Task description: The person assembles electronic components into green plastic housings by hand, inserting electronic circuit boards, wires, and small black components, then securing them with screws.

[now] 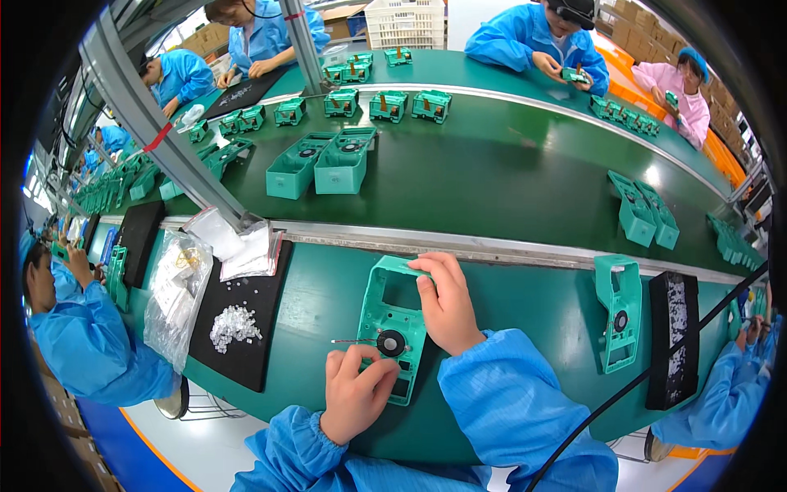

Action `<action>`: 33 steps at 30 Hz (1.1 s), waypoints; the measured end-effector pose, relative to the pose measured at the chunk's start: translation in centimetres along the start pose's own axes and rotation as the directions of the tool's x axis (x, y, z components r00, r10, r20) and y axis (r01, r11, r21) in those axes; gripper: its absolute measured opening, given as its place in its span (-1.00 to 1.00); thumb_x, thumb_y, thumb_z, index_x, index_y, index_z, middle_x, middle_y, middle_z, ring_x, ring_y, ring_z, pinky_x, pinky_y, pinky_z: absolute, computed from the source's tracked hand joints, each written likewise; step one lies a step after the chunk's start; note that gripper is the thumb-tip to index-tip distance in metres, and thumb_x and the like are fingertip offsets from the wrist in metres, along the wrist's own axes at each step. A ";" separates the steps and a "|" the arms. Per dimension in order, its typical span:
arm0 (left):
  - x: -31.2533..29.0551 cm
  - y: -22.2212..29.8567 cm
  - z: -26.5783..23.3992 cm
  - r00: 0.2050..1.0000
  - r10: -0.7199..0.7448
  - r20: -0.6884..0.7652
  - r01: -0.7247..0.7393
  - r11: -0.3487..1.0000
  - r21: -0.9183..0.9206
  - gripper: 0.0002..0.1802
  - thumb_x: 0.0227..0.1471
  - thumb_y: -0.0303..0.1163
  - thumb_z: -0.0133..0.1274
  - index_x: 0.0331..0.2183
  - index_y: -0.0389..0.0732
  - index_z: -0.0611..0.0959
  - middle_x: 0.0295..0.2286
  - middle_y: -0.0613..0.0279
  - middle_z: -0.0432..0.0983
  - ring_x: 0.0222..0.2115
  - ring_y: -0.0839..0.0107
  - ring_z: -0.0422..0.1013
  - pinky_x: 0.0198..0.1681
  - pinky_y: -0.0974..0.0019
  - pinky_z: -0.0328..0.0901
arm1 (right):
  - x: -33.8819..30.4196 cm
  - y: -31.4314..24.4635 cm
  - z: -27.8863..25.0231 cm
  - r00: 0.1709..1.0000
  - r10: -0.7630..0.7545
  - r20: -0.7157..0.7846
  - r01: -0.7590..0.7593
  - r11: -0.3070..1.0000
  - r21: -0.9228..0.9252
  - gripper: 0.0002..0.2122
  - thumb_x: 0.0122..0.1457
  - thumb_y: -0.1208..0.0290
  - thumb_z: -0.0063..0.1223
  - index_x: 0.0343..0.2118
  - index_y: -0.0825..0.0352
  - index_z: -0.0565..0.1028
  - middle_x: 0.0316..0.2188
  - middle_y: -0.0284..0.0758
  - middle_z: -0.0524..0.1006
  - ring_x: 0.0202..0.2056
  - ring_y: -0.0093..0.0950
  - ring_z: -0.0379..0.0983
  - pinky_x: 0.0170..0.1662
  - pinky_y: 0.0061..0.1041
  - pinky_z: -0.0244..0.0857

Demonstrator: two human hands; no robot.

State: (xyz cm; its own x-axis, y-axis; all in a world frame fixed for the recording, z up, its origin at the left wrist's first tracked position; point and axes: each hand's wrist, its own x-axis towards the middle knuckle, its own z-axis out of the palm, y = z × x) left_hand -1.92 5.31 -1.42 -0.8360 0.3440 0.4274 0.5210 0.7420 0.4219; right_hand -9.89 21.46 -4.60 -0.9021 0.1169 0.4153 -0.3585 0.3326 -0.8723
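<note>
A green plastic housing [379,305] lies on the green bench right in front of me. Set into its lower half is a small round black fan [391,343], and a thin wire [352,340] runs out from it to the left. My right hand [447,305] grips the housing's upper right edge, thumb bent over the rim. Just below the fan, at the housing's left side, the fingers of my left hand [357,392] are pinched together. Whatever sits between those fingertips is hidden.
To the left, small clear pieces [235,326] lie on a black mat [254,361] beside plastic bags [176,287]. A second green housing [616,316] and a black tray [674,340] are at right. Beyond the metal rail, more housings [340,168] stand on the belt. Co-workers sit around.
</note>
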 end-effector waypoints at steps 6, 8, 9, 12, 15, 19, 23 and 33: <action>1.2 0.0 0.1 0.999 0.048 0.014 -0.049 0.998 0.037 -0.82 -0.33 -0.51 0.21 -0.53 -0.06 0.60 -0.46 0.36 0.34 -0.45 0.34 0.21 -0.31 0.31 0.08 | -0.2 0.1 0.4 0.999 -0.022 -0.023 0.021 1.000 -0.015 -0.83 0.11 0.53 -0.13 -0.24 0.29 0.44 -0.18 -0.23 0.36 -0.16 -0.20 0.28 -0.09 -0.31 0.18; 1.2 0.0 0.3 0.996 0.068 0.050 -0.069 0.997 0.023 -0.82 -0.33 -0.51 0.21 -0.53 -0.06 0.60 -0.47 0.36 0.34 -0.44 0.33 0.21 -0.30 0.30 0.08 | -0.1 0.1 0.5 0.999 -0.023 -0.026 0.022 1.000 -0.012 -0.83 0.11 0.53 -0.13 -0.24 0.29 0.44 -0.18 -0.23 0.36 -0.17 -0.20 0.28 -0.09 -0.31 0.19; 1.1 -0.1 0.5 0.995 0.092 0.044 -0.093 0.995 0.030 -0.82 -0.34 -0.51 0.22 -0.54 -0.06 0.60 -0.46 0.36 0.34 -0.44 0.33 0.21 -0.31 0.30 0.09 | -0.1 0.2 0.5 0.999 -0.035 -0.030 0.034 0.999 -0.026 -0.83 0.10 0.53 -0.13 -0.25 0.28 0.45 -0.18 -0.24 0.36 -0.17 -0.20 0.28 -0.09 -0.31 0.19; 0.8 0.0 0.9 0.995 0.097 0.039 -0.098 0.995 0.034 -0.82 -0.35 -0.50 0.23 -0.55 -0.06 0.60 -0.46 0.36 0.34 -0.44 0.31 0.20 -0.31 0.29 0.09 | 0.0 0.1 0.5 0.998 -0.041 -0.036 0.040 0.998 -0.042 -0.84 0.10 0.54 -0.13 -0.25 0.28 0.45 -0.19 -0.25 0.36 -0.17 -0.20 0.28 -0.10 -0.31 0.19; 0.7 0.0 1.0 0.997 0.069 0.041 -0.070 0.997 0.028 -0.82 -0.37 -0.51 0.23 -0.56 -0.07 0.60 -0.46 0.36 0.33 -0.44 0.31 0.20 -0.31 0.29 0.09 | 0.0 0.1 0.6 0.998 -0.044 -0.043 0.042 0.998 -0.045 -0.84 0.10 0.53 -0.12 -0.25 0.27 0.45 -0.19 -0.26 0.36 -0.18 -0.21 0.29 -0.11 -0.31 0.19; 0.9 0.2 1.1 0.997 0.066 0.038 -0.067 0.997 0.025 -0.81 -0.38 -0.52 0.23 -0.56 -0.08 0.60 -0.46 0.36 0.33 -0.44 0.31 0.20 -0.31 0.30 0.10 | 0.0 0.1 0.4 0.998 -0.038 -0.040 0.036 0.998 -0.047 -0.84 0.11 0.51 -0.13 -0.26 0.26 0.45 -0.19 -0.27 0.36 -0.18 -0.22 0.29 -0.12 -0.30 0.20; 1.4 0.4 0.7 0.996 -0.020 0.082 0.020 1.000 -0.008 -0.81 -0.38 -0.52 0.23 -0.56 -0.08 0.59 -0.45 0.35 0.35 -0.43 0.30 0.22 -0.30 0.31 0.11 | 0.0 0.2 0.9 0.998 -0.043 -0.042 0.041 0.998 -0.037 -0.84 0.12 0.51 -0.13 -0.26 0.26 0.45 -0.19 -0.27 0.36 -0.19 -0.21 0.29 -0.12 -0.30 0.20; 2.2 0.9 0.2 0.983 0.114 0.142 -0.127 0.988 0.091 -0.81 -0.35 -0.53 0.18 -0.53 -0.09 0.57 -0.44 0.36 0.37 -0.40 0.28 0.24 -0.28 0.26 0.12 | 0.1 0.1 1.0 0.998 -0.044 -0.055 0.043 0.999 -0.007 -0.86 0.12 0.51 -0.13 -0.27 0.27 0.45 -0.22 -0.27 0.37 -0.23 -0.22 0.30 -0.17 -0.30 0.20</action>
State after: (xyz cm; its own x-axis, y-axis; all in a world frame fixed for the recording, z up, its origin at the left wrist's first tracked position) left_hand -3.32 6.82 -0.31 -0.7873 0.5042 0.3548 0.6053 0.7416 0.2892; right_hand -10.22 20.58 -4.91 -0.8710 0.1539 0.4666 -0.3955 0.3440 -0.8516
